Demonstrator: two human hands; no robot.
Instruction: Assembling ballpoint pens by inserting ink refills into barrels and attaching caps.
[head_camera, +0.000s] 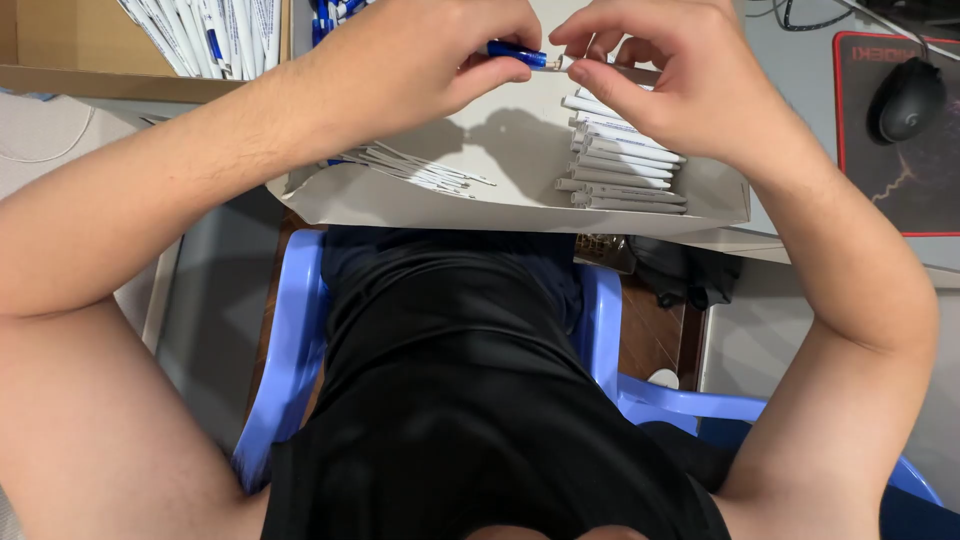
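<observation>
My left hand (420, 60) pinches a blue pen part (516, 53) near the top middle of the head view. My right hand (670, 70) meets it from the right, its fingertips closed on the part's white tip. Both hands hover over a shallow grey cardboard tray (400, 205). In the tray, a stack of white pen barrels (620, 165) lies under my right hand. A loose fan of thin white refills (420, 168) lies under my left wrist.
A brown cardboard box (90, 60) at top left holds several white and blue pens (215, 35). A black mouse (905, 100) rests on a red-edged mouse pad (900, 190) at right. I sit on a blue plastic chair (290, 340).
</observation>
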